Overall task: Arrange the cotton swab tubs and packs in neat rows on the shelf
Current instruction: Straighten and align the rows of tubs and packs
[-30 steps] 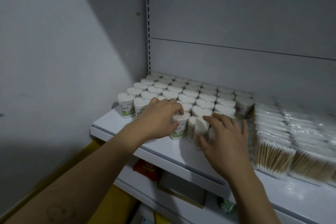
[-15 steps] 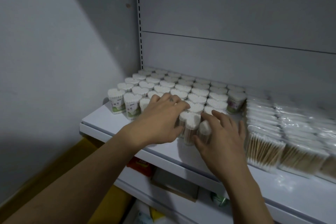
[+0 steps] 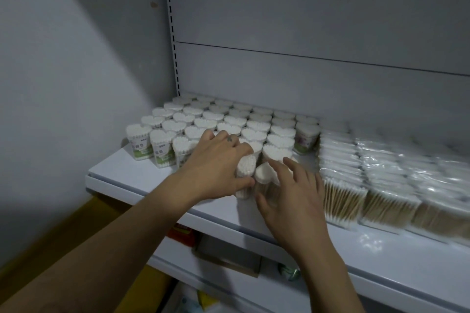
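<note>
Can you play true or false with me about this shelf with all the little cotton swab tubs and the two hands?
1. The tubs have heart-shaped tops. True.
2. The packs lie left of the tubs. False: they lie to the right of them.
3. Each hand holds a tub at the front of the rows. True: the left hand grips the front tub, and the right hand grips the neighbouring tub.
4. The shelf is red. False: it is white.
</note>
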`<control>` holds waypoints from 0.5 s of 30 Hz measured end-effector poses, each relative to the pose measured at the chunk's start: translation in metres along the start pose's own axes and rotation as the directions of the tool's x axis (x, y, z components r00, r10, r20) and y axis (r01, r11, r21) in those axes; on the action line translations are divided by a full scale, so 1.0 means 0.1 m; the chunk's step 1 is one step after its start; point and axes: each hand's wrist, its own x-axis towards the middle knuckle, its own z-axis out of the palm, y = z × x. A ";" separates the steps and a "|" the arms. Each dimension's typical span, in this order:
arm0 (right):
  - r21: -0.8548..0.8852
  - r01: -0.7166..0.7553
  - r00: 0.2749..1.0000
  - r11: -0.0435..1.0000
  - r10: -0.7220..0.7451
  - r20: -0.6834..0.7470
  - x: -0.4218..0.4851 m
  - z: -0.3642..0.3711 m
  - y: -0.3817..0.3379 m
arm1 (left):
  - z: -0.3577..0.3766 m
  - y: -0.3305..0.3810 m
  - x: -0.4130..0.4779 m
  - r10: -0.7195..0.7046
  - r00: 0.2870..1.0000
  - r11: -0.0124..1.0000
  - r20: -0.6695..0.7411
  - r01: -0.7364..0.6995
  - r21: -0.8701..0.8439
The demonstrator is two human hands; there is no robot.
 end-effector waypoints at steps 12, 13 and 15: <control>0.117 0.027 0.998 0.993 -0.032 0.048 0.07 -0.19 -0.04 | -0.51 -0.21 0.05 -0.245 0.963 0.726 0.109 0.257 -0.638; 0.197 0.033 0.999 0.980 -0.037 0.017 0.10 -0.22 -0.05 | -0.52 -0.25 0.05 -0.274 0.956 0.647 0.105 0.264 -0.715; 0.408 0.018 1.000 0.913 -0.007 -0.028 0.15 -0.28 -0.09 | -0.53 -0.28 0.04 -0.312 0.944 0.456 0.112 0.251 -0.854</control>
